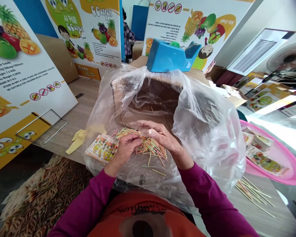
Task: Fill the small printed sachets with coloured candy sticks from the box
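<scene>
A loose pile of thin, pastel-coloured candy sticks (158, 152) lies on clear plastic at the mouth of a cardboard box. Above the pile, my left hand (125, 148) is closed in a pinch at the left end of a small, see-through wrapper (144, 133). My right hand (164, 135) meets its other end, thumb against it and fingers long and close together. What the wrapper holds is too small to tell. Left of the pile, near my left wrist, sits a stack of printed packets (101, 148) with fruit pictures.
A plastic bag (207, 128) lines the box (148, 93) lying on its side, with a blue tape dispenser (171, 57) on top. At right are a pink basket (294, 177) with packets and loose sticks (255, 196). A yellow glove-like piece (76, 141) lies left. Printed cartons (27, 75) stand around; a person (128, 34) is behind.
</scene>
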### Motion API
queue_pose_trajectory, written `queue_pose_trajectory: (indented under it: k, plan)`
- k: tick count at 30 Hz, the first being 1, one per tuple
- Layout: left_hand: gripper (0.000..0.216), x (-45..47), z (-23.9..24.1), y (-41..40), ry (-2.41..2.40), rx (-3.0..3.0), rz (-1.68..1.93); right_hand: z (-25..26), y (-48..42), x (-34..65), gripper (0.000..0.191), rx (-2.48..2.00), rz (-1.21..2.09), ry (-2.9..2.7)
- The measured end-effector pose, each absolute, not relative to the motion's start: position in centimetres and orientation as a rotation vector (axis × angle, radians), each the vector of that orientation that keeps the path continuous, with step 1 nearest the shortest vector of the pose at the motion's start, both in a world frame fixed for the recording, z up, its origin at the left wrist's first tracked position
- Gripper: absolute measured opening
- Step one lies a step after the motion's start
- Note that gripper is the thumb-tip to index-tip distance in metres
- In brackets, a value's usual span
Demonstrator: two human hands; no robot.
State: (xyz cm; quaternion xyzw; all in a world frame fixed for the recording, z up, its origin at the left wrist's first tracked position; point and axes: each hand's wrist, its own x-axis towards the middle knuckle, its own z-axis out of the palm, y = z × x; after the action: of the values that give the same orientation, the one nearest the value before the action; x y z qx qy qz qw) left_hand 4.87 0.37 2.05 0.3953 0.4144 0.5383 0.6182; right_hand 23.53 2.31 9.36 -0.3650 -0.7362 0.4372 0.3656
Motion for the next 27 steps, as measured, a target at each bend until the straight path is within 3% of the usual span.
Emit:
queue_pose_trajectory:
  k: [7,19,27]
  plan:
    - [0.036,4.2,2.4,0.0,0.838,0.694,1.147,8.9,1.1,24.2,0.062,-1.027,1.127,-1.737]
    - [0.038,5.6,1.6,-2.2,0.817,0.899,1.092,4.1,-1.7,22.6,0.024,-1.148,0.668,-1.702]
    - [0.022,-1.6,1.9,-5.1,1.307,1.459,1.022,1.3,-5.9,21.6,0.035,-1.102,0.829,-1.754]
